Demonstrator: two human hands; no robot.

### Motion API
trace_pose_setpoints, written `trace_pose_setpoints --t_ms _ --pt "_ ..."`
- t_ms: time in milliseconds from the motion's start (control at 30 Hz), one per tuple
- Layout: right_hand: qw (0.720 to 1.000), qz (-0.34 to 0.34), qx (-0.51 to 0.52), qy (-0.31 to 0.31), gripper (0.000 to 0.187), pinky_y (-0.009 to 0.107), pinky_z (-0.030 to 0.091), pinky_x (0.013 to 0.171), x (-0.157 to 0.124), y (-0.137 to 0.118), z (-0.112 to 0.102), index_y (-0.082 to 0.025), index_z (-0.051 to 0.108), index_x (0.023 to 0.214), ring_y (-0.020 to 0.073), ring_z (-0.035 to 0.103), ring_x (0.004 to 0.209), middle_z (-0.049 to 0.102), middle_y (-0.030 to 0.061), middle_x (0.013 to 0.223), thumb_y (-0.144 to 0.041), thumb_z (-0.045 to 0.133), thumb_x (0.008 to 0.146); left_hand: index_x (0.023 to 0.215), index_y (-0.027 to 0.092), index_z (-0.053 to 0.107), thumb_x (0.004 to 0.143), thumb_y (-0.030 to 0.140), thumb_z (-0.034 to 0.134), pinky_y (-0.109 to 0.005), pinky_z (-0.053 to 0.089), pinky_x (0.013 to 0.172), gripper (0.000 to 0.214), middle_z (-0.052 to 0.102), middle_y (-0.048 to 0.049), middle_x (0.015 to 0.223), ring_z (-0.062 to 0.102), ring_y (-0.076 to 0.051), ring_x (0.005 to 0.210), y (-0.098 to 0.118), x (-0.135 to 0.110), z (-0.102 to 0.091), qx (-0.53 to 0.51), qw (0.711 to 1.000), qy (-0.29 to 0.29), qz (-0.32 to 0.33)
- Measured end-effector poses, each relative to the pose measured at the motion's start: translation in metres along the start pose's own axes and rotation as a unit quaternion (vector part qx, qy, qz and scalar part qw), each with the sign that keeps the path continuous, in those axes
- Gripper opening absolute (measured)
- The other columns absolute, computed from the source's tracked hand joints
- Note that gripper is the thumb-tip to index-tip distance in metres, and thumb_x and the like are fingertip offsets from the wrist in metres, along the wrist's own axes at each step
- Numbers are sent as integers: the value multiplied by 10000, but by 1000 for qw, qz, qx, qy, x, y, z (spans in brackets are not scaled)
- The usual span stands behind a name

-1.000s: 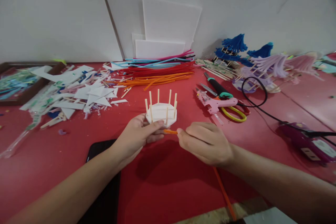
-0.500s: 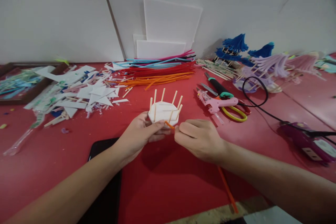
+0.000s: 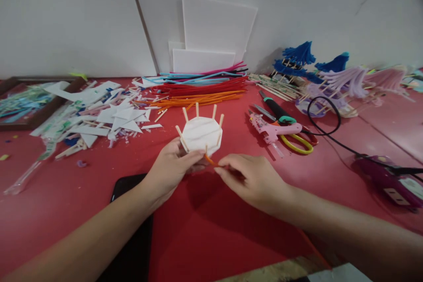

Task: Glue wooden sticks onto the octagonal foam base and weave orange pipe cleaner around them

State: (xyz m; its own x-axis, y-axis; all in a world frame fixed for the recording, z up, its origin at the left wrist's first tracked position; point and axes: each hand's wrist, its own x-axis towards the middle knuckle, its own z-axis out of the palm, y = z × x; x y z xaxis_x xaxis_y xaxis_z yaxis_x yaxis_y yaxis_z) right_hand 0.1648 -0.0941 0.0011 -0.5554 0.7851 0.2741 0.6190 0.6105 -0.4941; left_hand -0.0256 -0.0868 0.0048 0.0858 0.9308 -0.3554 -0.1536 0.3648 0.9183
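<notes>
My left hand (image 3: 178, 158) grips a small white many-sided board (image 3: 202, 134) by its near left edge. Several short wooden sticks (image 3: 214, 111) stand up around the board's rim. An orange pipe cleaner (image 3: 209, 159) runs from the board's near edge, beside a stick by my left thumb, to my right hand (image 3: 253, 178). Thumb and fingers of my right hand pinch that pipe cleaner. Its long tail passes under my right forearm and shows again near the table's front edge.
A pink glue gun (image 3: 272, 128) and yellow-handled scissors (image 3: 297, 144) lie at right, near a purple power strip (image 3: 390, 185). White scraps (image 3: 122, 116) cover the left. Pipe cleaners (image 3: 205, 88) lie behind; blue pagoda-like models (image 3: 299, 55) stand back right. A black phone-like slab (image 3: 132, 229) is beneath my left arm.
The white board has turned and tipped more toward me, with its sticks now leaning differently. My right hand has rotated, its fingers opening from a fist into a pinch on the pipe cleaner.
</notes>
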Motion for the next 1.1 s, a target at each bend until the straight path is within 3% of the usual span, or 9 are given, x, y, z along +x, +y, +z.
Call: trace_pose_setpoints --t_ms 133,267,333,500,667,733,833,1000,1100 --pt "929 191 298 -111 265 194 255 405 7 5 -15 -168 539 643 61 372 437 449 -57 502 -355 563 829 831 156 581 709 206 703 -213 512 596 180 698 -3 686 647 -114 594 3 2 -1 24 996 70 50" --pt "773 241 577 -111 282 188 141 346 12 6 -26 -161 556 712 34 204 347 362 -94 427 -432 587 783 938 165 582 676 189 724 -245 513 608 299 710 -20 827 653 -137 613 8 -1 2 70 988 79 113" --pt "742 234 622 -91 278 187 119 342 11 3 -28 -150 592 757 29 190 337 374 -89 421 -426 584 789 994 170 566 684 194 718 -255 511 647 346 703 -41 925 666 -159 684 8 -3 4 100 980 70 158" --pt "781 189 593 -56 286 189 161 326 2 -7 -28 -154 647 860 33 208 323 407 -77 444 -404 511 873 995 204 547 690 179 721 -229 479 734 352 672 -35 987 650 -185 863 4 -8 1 177 947 87 252" --pt "954 -29 298 -28 201 205 403 470 -7 -13 -20 -145 664 926 83 505 480 623 11 606 -244 490 907 1040 228 537 678 166 742 -217 468 734 422 675 -13 932 649 -183 870 0 -9 -1 217 932 113 267" --pt "978 -106 180 -18 167 220 431 557 -8 -14 -14 -127 660 920 104 557 585 646 36 675 -188 508 888 1065 229 532 693 190 735 -226 473 757 425 673 -24 970 646 -191 900 1 -9 0 210 935 115 262" --pt "976 -45 208 -46 230 214 422 572 -4 -14 -3 -140 642 763 96 539 588 598 12 635 -201 473 906 1079 211 523 732 231 704 -242 486 765 392 670 -44 991 650 -193 888 3 -10 2 192 943 106 249" --pt "892 150 404 -134 204 207 413 537 8 -9 2 -146 635 742 87 525 555 569 -12 607 -261 518 863 1022 203 509 720 204 693 -231 507 689 354 674 -18 908 648 -158 776 3 -10 4 145 960 65 231" --pt "873 196 422 -145 200 200 346 505 12 -6 -2 -156 629 717 68 444 532 553 -25 614 -295 556 841 969 179 520 694 203 691 -246 515 635 325 674 -9 819 641 -159 713 2 -8 5 148 963 40 220"
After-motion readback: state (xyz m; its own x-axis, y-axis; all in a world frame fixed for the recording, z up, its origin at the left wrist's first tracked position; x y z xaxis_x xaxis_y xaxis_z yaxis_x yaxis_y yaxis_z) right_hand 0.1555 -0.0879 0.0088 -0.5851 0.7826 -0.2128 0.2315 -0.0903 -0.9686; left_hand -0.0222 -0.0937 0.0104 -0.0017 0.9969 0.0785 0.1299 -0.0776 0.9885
